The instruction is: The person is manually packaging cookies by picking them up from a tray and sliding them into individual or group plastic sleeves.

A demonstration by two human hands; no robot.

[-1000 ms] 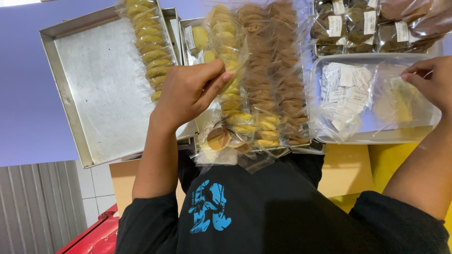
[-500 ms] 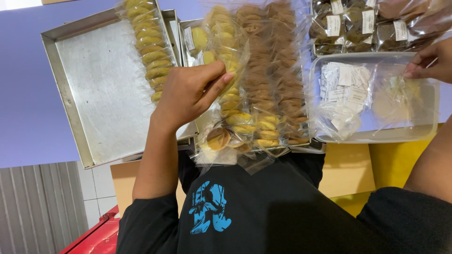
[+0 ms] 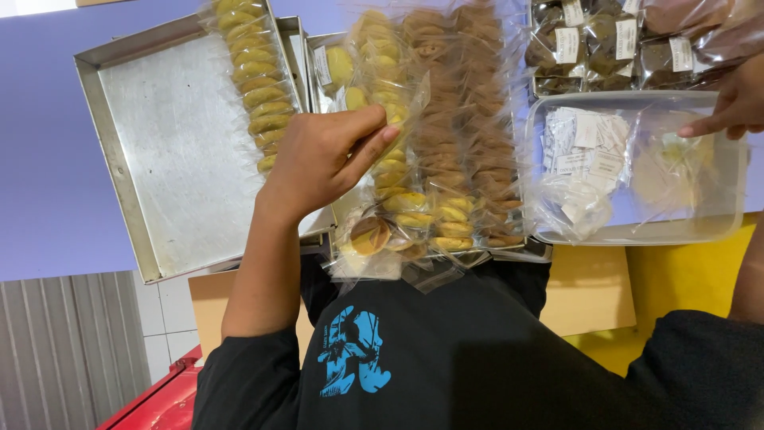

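Now your left hand (image 3: 322, 163) pinches a clear cookie bag (image 3: 394, 135), and your right hand (image 3: 736, 99) touches the plastic box (image 3: 637, 235) with curled fingers.

A clear-wrapped row of yellow cookies (image 3: 398, 171) lies lengthwise at the left edge of the middle metal tray (image 3: 521, 253), beside brown rows, while a clear plastic tub (image 3: 637, 235) of small paper packets sits just right of it.

Cookie packs (image 3: 446, 135) between tray (image 3: 159, 159), tub (image 3: 716, 215)

Bakery packing table: metal trays (image 3: 159, 159), bagged cookies (image 3: 446, 127).
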